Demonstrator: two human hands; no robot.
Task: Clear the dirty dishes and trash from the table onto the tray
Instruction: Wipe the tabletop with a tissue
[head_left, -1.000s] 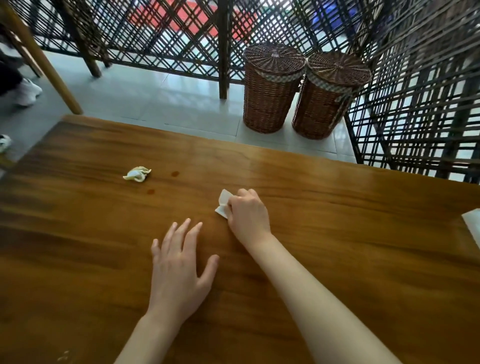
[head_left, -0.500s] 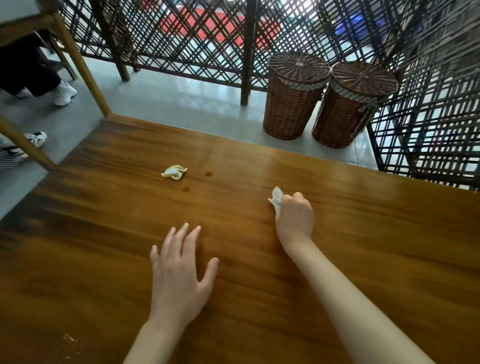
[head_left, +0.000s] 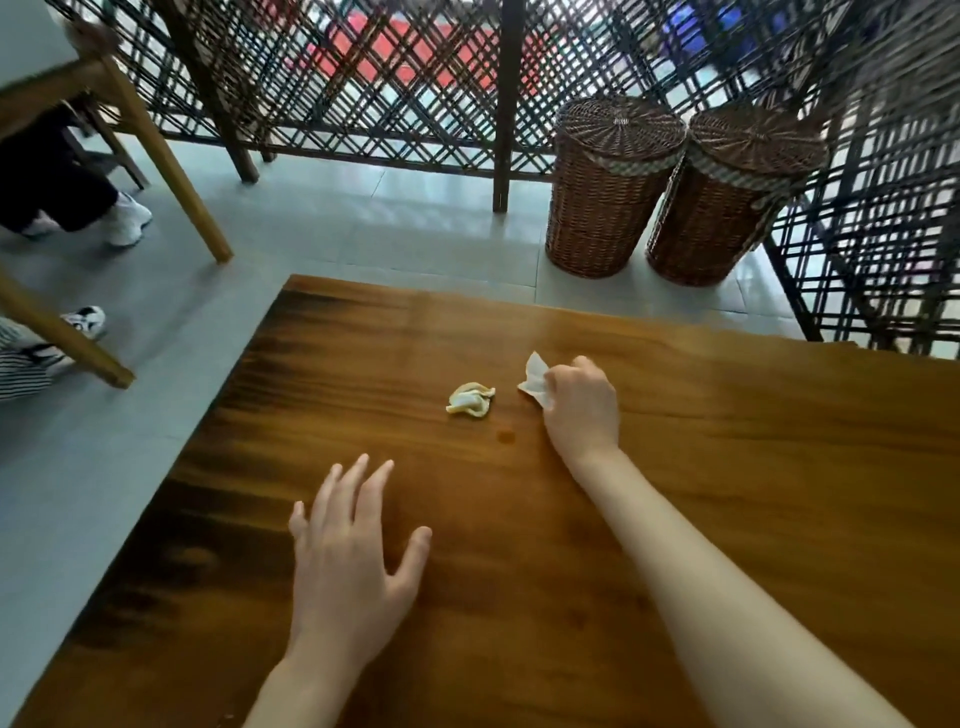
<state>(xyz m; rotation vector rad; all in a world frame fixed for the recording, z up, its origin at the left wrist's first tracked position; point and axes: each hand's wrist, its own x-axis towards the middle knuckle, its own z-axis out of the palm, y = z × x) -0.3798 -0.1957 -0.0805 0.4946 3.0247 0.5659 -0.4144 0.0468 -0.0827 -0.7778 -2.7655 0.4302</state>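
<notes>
brown table (head_left: 727, 467), white napkin (head_left: 534, 378), yellowish scrap (head_left: 470, 400), brown wicker baskets (head_left: 608, 208)

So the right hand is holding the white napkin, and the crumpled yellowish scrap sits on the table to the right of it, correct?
Not quite. The head view shows the right hand holding the white napkin, but the crumpled yellowish scrap sits on the table to its left.

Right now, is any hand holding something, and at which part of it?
The right hand grips a white napkin by its right end; the rest sticks out to the left. The left hand holds nothing, fingers spread over the table.
</notes>
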